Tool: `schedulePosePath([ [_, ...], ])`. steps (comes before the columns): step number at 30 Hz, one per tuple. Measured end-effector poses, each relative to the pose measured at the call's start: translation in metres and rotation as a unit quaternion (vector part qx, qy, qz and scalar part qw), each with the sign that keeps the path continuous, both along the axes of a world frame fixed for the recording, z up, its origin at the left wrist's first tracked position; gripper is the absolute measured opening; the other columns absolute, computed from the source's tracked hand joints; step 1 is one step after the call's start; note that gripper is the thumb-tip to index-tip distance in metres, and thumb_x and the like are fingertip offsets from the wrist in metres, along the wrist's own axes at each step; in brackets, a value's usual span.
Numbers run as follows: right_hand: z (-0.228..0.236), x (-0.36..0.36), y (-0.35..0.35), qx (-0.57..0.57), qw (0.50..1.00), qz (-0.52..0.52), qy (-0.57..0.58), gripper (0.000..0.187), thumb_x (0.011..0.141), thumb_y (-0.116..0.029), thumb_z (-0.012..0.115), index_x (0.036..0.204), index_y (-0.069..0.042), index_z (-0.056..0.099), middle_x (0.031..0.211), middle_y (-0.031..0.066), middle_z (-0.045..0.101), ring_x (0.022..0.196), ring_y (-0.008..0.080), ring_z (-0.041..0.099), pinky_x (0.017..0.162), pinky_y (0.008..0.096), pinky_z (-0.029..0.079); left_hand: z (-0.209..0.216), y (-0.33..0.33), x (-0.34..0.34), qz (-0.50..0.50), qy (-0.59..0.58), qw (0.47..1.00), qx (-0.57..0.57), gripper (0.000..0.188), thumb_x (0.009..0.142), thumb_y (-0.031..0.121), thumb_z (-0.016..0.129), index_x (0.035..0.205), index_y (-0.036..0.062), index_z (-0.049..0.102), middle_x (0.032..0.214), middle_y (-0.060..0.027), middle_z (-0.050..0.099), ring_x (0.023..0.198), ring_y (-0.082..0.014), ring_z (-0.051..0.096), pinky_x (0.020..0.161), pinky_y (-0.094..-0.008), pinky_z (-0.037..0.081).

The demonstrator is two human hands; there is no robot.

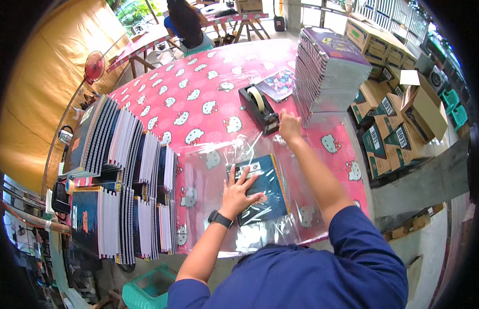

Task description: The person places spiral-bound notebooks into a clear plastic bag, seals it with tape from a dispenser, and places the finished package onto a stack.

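Observation:
A dark blue spiral notebook point(273, 177) lies on the near part of the table, under clear plastic film point(206, 172) that wrinkles and shines around it. My left hand point(240, 194) is spread flat on the film over the notebook, a dark watch on its wrist. Beyond the notebook stands a black tape dispenser point(265, 119) with a cream-coloured tape roll point(256, 98). My right hand point(290, 126) is at the dispenser's near end, its fingers bent closed. What sits between those fingers is too small to make out.
Stacks of spiral notebooks point(113, 221) line the table's left side. A tall pile of plastic-wrapped notebooks point(327, 77) rises at the right, beside a flowered booklet point(278, 85). Cardboard boxes point(394, 131) are piled off the right edge. Farther back, a person point(190, 31) sits at another table.

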State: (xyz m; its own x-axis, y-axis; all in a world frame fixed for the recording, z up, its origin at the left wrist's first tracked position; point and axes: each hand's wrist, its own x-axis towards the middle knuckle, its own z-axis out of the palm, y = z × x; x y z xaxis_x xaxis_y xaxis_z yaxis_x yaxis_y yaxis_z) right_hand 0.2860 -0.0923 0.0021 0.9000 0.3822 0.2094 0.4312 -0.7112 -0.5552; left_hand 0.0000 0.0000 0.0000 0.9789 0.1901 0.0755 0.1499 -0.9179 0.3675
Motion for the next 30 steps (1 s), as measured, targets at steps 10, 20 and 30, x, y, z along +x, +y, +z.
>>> schedulePosePath([
  [10, 0.046, -0.138, -0.02, 0.007, 0.911, 0.277, 0.305, 0.042, 0.061, -0.029, 0.078, 0.083, 0.002, 0.06, 0.07, 0.0112, 0.065, 0.066, 0.0196, 0.065, 0.059, 0.0309, 0.049, 0.022, -0.006, 0.004, 0.03, 0.067, 0.996, -0.044, 0.072, 0.06, 0.054, 0.073, 0.124, 0.0306, 0.05, 0.139, 0.0011, 0.031, 0.134, -0.0358, 0.008, 0.09, -0.0719, 0.028],
  [20, 0.036, -0.126, -0.119, -0.272, 0.919, 0.25, 0.136, 0.082, 0.056, -0.06, 0.075, 0.105, 0.003, 0.057, 0.097, 0.0173, 0.064, 0.091, 0.0287, 0.062, 0.079, 0.0357, 0.05, -0.001, -0.014, -0.016, 0.129, -0.16, 0.972, -0.115, 0.1, 0.064, 0.044, 0.075, 0.139, 0.0054, 0.024, 0.144, -0.02, 0.02, 0.134, -0.0354, 0.016, 0.105, -0.0521, 0.02],
  [30, 0.001, -0.23, -0.129, 0.314, 0.822, 0.172, 0.442, 0.056, 0.082, 0.003, 0.059, 0.132, 0.004, 0.035, 0.117, 0.0176, 0.055, 0.106, 0.0178, 0.054, 0.091, 0.029, 0.043, -0.013, -0.046, -0.086, 0.186, -0.189, 0.732, -0.628, 0.066, 0.091, 0.016, 0.05, 0.14, -0.005, 0.011, 0.128, -0.0129, 0.043, 0.113, -0.0175, 0.045, 0.098, -0.0275, 0.034],
])
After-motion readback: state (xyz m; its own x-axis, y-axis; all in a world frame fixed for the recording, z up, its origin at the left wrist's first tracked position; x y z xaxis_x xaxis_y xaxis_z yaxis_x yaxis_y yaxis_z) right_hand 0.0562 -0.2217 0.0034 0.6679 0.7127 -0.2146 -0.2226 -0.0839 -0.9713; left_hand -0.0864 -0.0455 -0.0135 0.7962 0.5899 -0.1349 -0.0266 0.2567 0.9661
